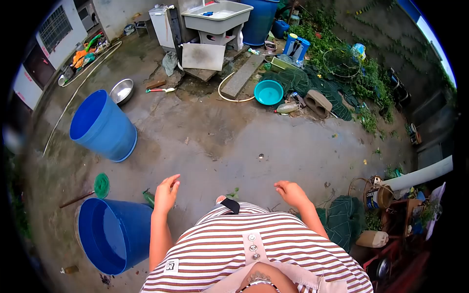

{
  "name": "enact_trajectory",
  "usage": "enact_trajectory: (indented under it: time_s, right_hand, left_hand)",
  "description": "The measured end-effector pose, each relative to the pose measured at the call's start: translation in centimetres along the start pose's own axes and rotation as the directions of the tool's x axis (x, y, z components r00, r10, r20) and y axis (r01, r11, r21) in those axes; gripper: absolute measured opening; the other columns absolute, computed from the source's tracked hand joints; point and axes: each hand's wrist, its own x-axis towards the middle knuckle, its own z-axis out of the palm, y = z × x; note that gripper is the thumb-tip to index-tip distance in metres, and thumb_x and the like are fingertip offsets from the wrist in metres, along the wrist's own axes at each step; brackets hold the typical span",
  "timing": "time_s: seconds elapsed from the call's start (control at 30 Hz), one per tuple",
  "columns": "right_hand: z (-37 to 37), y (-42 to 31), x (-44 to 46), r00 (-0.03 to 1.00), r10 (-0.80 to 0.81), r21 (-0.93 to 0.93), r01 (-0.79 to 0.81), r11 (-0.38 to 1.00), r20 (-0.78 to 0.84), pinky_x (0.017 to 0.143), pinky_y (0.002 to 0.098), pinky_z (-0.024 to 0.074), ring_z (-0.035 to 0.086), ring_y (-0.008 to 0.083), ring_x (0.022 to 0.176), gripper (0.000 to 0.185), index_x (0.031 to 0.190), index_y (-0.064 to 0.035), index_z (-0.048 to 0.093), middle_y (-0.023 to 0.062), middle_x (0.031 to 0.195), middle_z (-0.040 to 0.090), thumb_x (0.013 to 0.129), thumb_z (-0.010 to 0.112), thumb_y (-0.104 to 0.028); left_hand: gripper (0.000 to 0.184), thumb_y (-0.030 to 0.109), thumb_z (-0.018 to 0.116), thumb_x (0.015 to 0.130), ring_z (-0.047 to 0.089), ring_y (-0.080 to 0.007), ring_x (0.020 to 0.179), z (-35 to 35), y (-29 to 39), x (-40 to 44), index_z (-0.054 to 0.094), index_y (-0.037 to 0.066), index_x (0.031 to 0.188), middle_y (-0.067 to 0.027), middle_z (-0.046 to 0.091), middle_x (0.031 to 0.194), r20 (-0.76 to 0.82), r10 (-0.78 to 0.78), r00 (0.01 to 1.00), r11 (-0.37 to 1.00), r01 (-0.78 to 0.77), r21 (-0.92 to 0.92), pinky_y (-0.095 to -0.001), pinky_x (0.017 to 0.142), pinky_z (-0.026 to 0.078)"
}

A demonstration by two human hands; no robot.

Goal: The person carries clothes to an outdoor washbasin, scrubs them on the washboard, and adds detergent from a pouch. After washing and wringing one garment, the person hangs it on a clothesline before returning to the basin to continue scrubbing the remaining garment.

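Note:
My left hand [166,194] hangs in the air at my left side, holding nothing, fingers loosely bent and apart. Closest to it are a blue barrel [139,227] with what looks like water in it, and a green object [149,196], partly hidden, on the ground. Past that barrel lies a green mesh scoop net [101,185] with a wooden handle. On the other side, my right hand [292,192] is also raised over the wet concrete [259,171], its fingers loosely curled with nothing in them. It touches no object.
Farther off stand another blue barrel [110,129] and a metal basin [121,91]. A teal basin [268,92], a plank [243,76] and a hollow block [317,103] lie ahead, below a sink [217,19]. Dark green netting [343,219] and a white pipe [420,174] are at right.

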Motion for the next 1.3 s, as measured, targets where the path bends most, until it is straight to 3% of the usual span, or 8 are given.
enact_trajectory:
  time_s: [0.37, 0.6, 0.67, 0.77, 0.97, 1.13, 1.2, 1.3]
  right_hand:
    - [-5.7, 3.5, 17.3, 0.97, 0.112, 0.181, -0.073, 0.981, -0.216, 0.081, 0.0419, 0.0556, 0.07, 0.0363, 0.092, 0.022, 0.114, -0.0053, 0.071, 0.0192, 0.103, 0.073, 0.095, 0.066, -0.015]
    - [-12.6, 8.8, 33.7, 0.987, 0.091, 0.063, -0.083, 0.995, -0.131, 0.084, 0.0447, 0.0547, 0.069, 0.0386, 0.095, 0.022, 0.112, -0.0061, 0.072, 0.0198, 0.105, 0.072, 0.096, 0.064, -0.018]
    - [-15.4, 9.3, 39.9, 0.989, -0.014, 0.03, 0.019, 0.999, -0.146, 0.086, 0.0477, 0.0543, 0.068, 0.039, 0.099, 0.023, 0.113, -0.0087, 0.071, 0.0168, 0.108, 0.073, 0.096, 0.063, -0.021]
    - [-19.9, 8.0, 48.1, 0.994, -0.071, -0.082, 0.064, 0.995, -0.088, 0.088, 0.0478, 0.0537, 0.068, 0.0386, 0.101, 0.024, 0.115, -0.0083, 0.07, 0.0167, 0.111, 0.072, 0.096, 0.062, -0.02]
    - [-23.3, 5.7, 61.9, 0.973, -0.222, -0.01, 0.221, 0.975, -0.057, 0.092, 0.0471, 0.0526, 0.067, 0.0375, 0.107, 0.024, 0.115, -0.0058, 0.069, 0.0184, 0.114, 0.071, 0.095, 0.063, -0.018]
    - [-25.1, 5.1, 70.3, 0.985, -0.166, 0.01, 0.166, 0.986, -0.05, 0.091, 0.048, 0.0527, 0.067, 0.0386, 0.106, 0.025, 0.116, -0.0057, 0.069, 0.0196, 0.113, 0.071, 0.095, 0.063, -0.019]
    - [-26.5, 5.1, 72.1, 0.991, -0.069, -0.009, 0.07, 0.997, 0.117, 0.09, 0.0487, 0.053, 0.067, 0.0399, 0.103, 0.027, 0.118, -0.0066, 0.069, 0.0201, 0.113, 0.071, 0.095, 0.064, -0.02]
    - [-27.9, 6.1, 76.0, 0.998, -0.044, -0.062, 0.047, 0.997, 0.041, 0.089, 0.0492, 0.0531, 0.068, 0.0407, 0.101, 0.028, 0.119, -0.0074, 0.068, 0.0204, 0.112, 0.071, 0.095, 0.064, -0.021]
  left_hand:
    - [0.029, 0.016, 0.065, 0.096, 0.07, -0.0321, 0.096, 4.6, 5.7, 26.2, 0.07, 0.01, 0.124, -0.0148, 0.072, 0.108, 0.186, 0.186, 0.965, 0.978, -0.2, 0.057, -0.0396, 0.085, 0.054]
    - [0.029, 0.012, 0.066, 0.096, 0.071, -0.0304, 0.095, 5.0, 6.9, 35.6, 0.07, 0.007, 0.124, -0.0171, 0.072, 0.107, 0.172, -0.017, 0.985, 0.98, -0.018, 0.196, -0.0371, 0.086, 0.055]
    - [0.03, 0.011, 0.066, 0.095, 0.071, -0.0303, 0.094, 5.3, 8.0, 39.4, 0.07, 0.006, 0.125, -0.0173, 0.072, 0.106, 0.154, -0.043, 0.987, 0.975, 0.008, 0.222, -0.0368, 0.086, 0.055]
    - [0.031, 0.01, 0.067, 0.095, 0.072, -0.0292, 0.095, 6.1, 9.5, 43.8, 0.069, 0.006, 0.125, -0.0168, 0.072, 0.106, 0.085, -0.048, 0.995, 0.98, 0.031, 0.195, -0.0358, 0.086, 0.056]
    - [0.031, 0.01, 0.067, 0.093, 0.071, -0.0318, 0.092, 8.4, 6.5, 51.9, 0.069, 0.006, 0.124, -0.0178, 0.072, 0.103, 0.08, -0.099, 0.992, 0.993, 0.093, 0.078, -0.0384, 0.084, 0.055]
    - [0.03, 0.011, 0.067, 0.095, 0.072, -0.0295, 0.094, 8.8, 3.2, 65.2, 0.069, 0.006, 0.125, -0.0195, 0.072, 0.108, 0.104, -0.102, 0.989, 0.986, 0.086, 0.145, -0.0365, 0.084, 0.055]
    - [0.03, 0.012, 0.067, 0.096, 0.072, -0.0301, 0.094, 7.9, 4.1, 71.1, 0.069, 0.006, 0.125, -0.0199, 0.072, 0.109, 0.098, -0.067, 0.993, 0.994, 0.058, 0.098, -0.0368, 0.084, 0.055]
    - [0.03, 0.012, 0.067, 0.096, 0.071, -0.0304, 0.095, 7.4, 5.6, 79.9, 0.069, 0.006, 0.126, -0.0199, 0.071, 0.11, 0.079, 0.001, 0.997, 0.998, -0.007, 0.07, -0.037, 0.084, 0.055]
